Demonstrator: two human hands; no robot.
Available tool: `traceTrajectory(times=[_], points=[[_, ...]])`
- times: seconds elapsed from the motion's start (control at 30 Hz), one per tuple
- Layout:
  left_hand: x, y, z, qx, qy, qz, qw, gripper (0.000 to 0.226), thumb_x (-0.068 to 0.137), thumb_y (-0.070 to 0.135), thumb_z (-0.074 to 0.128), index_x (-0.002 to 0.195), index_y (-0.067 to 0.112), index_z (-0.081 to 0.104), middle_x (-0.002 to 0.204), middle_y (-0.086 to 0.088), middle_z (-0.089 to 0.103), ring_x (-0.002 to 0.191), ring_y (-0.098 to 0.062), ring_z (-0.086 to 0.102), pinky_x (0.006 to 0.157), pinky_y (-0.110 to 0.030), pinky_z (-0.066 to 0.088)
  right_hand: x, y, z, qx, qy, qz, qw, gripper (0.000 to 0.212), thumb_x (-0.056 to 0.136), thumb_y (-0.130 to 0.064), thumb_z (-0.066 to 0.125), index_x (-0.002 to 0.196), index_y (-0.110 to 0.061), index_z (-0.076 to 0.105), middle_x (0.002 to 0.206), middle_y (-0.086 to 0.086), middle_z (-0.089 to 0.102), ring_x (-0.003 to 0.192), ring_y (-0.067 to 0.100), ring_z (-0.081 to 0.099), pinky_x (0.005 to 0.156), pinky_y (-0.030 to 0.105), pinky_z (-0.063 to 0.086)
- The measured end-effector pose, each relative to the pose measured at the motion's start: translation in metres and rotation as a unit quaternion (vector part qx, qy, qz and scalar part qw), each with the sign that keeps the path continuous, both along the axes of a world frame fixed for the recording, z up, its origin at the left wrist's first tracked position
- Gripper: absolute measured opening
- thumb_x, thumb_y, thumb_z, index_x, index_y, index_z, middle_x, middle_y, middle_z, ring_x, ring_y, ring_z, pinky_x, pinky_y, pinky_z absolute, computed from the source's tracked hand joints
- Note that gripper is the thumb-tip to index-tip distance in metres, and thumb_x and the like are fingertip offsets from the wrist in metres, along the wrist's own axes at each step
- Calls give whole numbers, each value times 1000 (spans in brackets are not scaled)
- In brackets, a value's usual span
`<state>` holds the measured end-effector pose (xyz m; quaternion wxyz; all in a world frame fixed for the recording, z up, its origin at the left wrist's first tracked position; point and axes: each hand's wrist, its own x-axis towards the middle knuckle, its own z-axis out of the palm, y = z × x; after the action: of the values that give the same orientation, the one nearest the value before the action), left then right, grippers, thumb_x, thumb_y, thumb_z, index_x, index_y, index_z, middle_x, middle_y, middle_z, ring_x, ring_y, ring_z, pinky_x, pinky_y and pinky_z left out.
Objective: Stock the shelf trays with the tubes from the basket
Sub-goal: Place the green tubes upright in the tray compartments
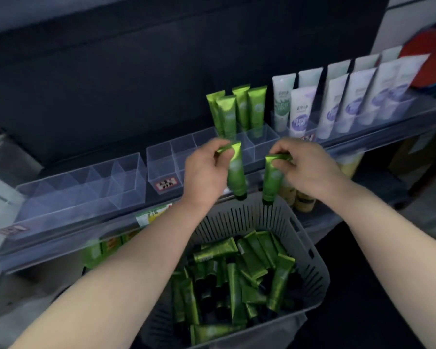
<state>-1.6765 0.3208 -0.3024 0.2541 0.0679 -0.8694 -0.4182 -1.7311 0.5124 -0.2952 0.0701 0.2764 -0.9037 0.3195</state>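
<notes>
Head view: stocking looked barely begun. Approx. four standing green tubes [237, 109] filled the right end of the clear divided tray [161, 162]; its other cells and the left tray [86, 187] looked unfilled. The basket [310, 250] held many more. The left hand [207, 167] pinched one tube [235, 172] by its crimped end, and the right hand [305, 167] pinched another tube [272, 180], caps down, over the basket's far rim. Motion blur; labels unreadable; lower-shelf goods partly hidden behind the hands.
</notes>
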Motion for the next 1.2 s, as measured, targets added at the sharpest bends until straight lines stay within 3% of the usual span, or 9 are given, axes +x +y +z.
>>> traceTrajectory(times=[0.1, 0.3, 0.7, 0.9, 1.07, 1.2], points=[[-29, 11, 38, 5, 46, -2, 999, 20, 93, 22, 60, 110, 16, 68, 80, 7, 64, 73, -19, 65, 73, -37, 59, -13, 9, 26, -15, 41, -17, 999, 14, 90, -13, 59, 102, -19, 63, 102, 1, 63, 93, 20, 57, 70, 31, 43], [-91, 25, 77, -67, 83, 28, 994, 17, 93, 15, 57, 103, 13, 71, 85, 5, 66, 73, -7, 57, 60, -9, 39, -36, 19, 50, -42, 81, -29, 995, 16, 90, -13, 59, 105, -17, 63, 103, 3, 63, 100, 23, 54, 79, 39, 48], [-152, 35, 39, -153, -80, 41, 984, 24, 95, 15, 53, 115, 10, 65, 111, -13, 67, 100, -30, 61, 86, -37, 51, -57, 25, 41, -43, 91, -28, 994, 14, 89, -15, 61, 102, -20, 63, 99, -1, 63, 98, 21, 53, 75, 40, 49], [-144, 30, 47, -169, -24, 24, 985, 30, 92, 9, 55, 123, 8, 59, 115, -11, 66, 105, -26, 61, 88, -35, 50, -69, 14, 48, -45, 114, -36, 992, 14, 91, -13, 58, 103, -18, 63, 100, 0, 63, 99, 21, 52, 74, 38, 48], [-121, 20, 49, -177, 48, 6, 983, 25, 90, 4, 54, 112, 9, 63, 105, -7, 69, 95, -21, 64, 82, -30, 50, -79, -5, 58, -59, 142, -54, 987, 16, 91, -14, 57, 106, -17, 63, 102, 2, 64, 101, 24, 53, 75, 37, 47], [-101, 7, 38, -172, 40, -16, 984, 19, 89, 3, 55, 103, 9, 67, 98, -4, 71, 88, -19, 65, 79, -33, 54, -88, -23, 65, -53, 161, -56, 984, 14, 91, -14, 57, 104, -17, 62, 102, 4, 63, 99, 25, 54, 72, 34, 44]])
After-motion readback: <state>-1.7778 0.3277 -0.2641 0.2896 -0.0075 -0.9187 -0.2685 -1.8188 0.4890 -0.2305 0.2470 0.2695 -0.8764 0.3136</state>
